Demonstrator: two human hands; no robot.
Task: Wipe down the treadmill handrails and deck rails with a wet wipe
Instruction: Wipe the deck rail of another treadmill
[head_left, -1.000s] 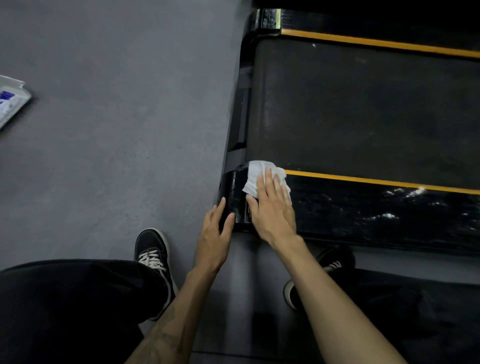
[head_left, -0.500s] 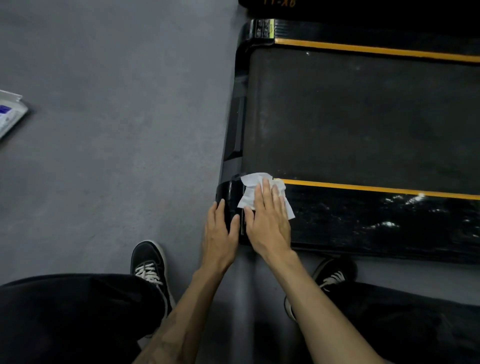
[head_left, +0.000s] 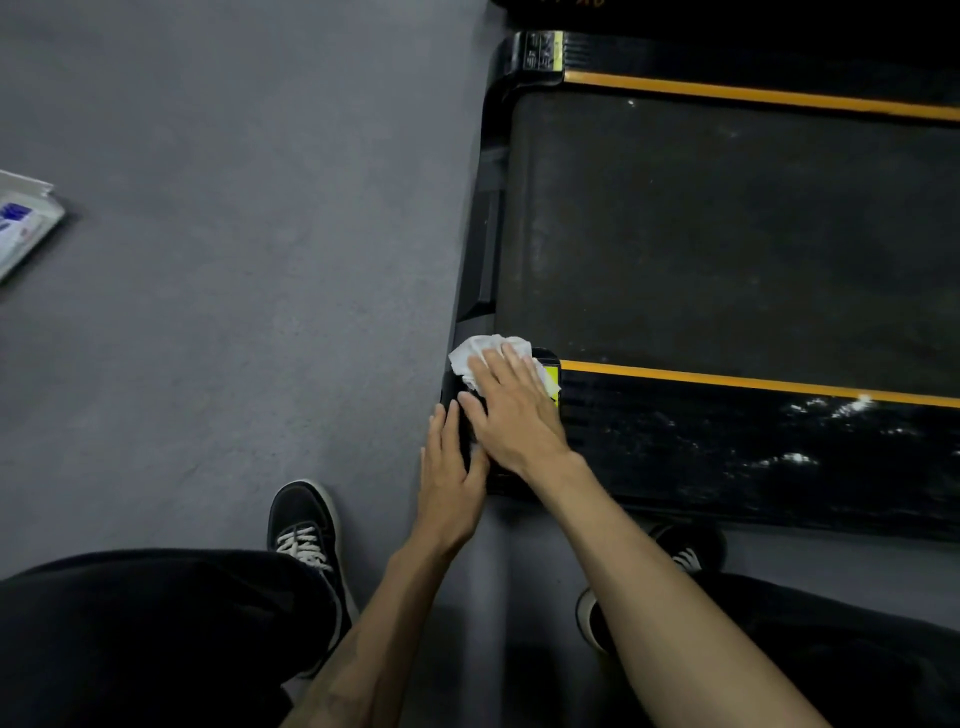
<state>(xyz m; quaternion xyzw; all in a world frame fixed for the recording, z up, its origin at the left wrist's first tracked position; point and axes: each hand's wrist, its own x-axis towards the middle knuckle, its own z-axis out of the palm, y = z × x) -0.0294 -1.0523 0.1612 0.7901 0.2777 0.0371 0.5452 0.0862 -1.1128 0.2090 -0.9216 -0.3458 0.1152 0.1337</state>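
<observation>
Since the earlier frame, the wipe (head_left: 485, 353) is shifted left by the right hand (head_left: 511, 410), whose flat, straight fingers press it on the rail's (head_left: 727, 452) rounded end cap, at the belt's (head_left: 727, 234) near-left corner. The left hand (head_left: 451, 470) is laid flat, fingers straight, on the cap's left edge. A pack (head_left: 23, 223) is seen far left on the floor (head_left: 234, 234).

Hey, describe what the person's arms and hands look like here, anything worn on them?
Both forearms are bare, with no sleeves in view. The left hand and right hand wear no gloves, and no rings, watch or bracelet show. The left forearm carries faint dark markings on its lower part, possibly a tattoo; the dim light makes it hard to read.
</observation>
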